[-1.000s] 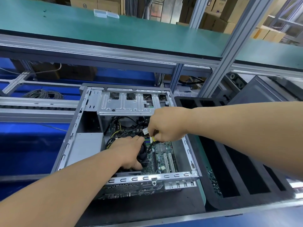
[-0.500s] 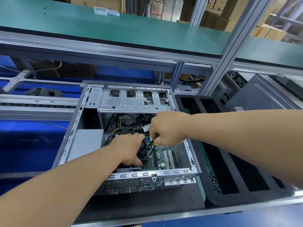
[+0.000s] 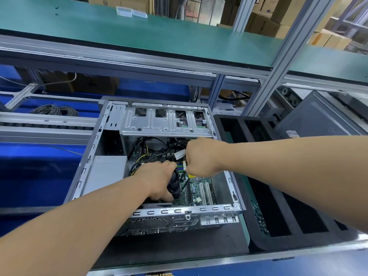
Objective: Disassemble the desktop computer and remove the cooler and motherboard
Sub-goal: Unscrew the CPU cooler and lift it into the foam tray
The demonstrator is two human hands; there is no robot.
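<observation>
An open grey desktop case (image 3: 95, 148) lies on its side on the bench. Inside it the green motherboard (image 3: 201, 191) shows at the lower right, with black and yellow cables above. My left hand (image 3: 157, 180) reaches in and grips the black cooler fan (image 3: 175, 186), covering most of it. My right hand (image 3: 201, 158) is a closed fist just above the board, holding a tool with a yellow handle (image 3: 190, 176) whose dark shaft points down beside the cooler. A white cable tag (image 3: 179, 155) sticks out next to that fist.
A silver drive cage (image 3: 165, 122) spans the case's far end and the grey power supply (image 3: 107, 170) sits at left. A black foam tray (image 3: 278, 206) with long slots and several loose screws lies to the right. A dark side panel (image 3: 318, 120) leans behind it.
The view has shifted slightly, so the case sits a little lower in frame. Both hands stay in the case; my right fist has edged up and to the right.
</observation>
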